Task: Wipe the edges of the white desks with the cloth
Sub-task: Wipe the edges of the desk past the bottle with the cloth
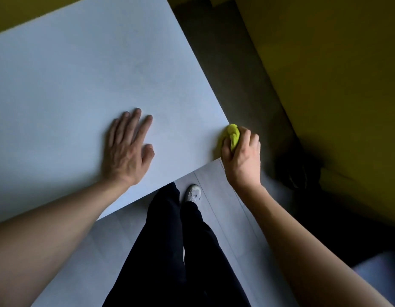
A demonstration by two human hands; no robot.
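Head camera, looking down: my right hand grips a bunched yellow-green cloth against the near right corner of the white desk, fingers curled round the wad so that only a lobe of it shows between thumb and knuckles. My left hand lies flat on the desktop, fingers straight and spread, well apart from the cloth and just inside the near edge.

The cloth sits right at the corner, where the near edge meets the right one. I judge the risk to be here: balled this tight, the wad may ride over the top face and skip the thin side of the edge, or slip off the corner altogether as I turn along the right side. My weight on the braced palm could also shift the desk.

Below the edge are my dark trousers and one pale shoe on grey flooring. The shadowed area right of the desk is too dark to read; something black seems to lie there.
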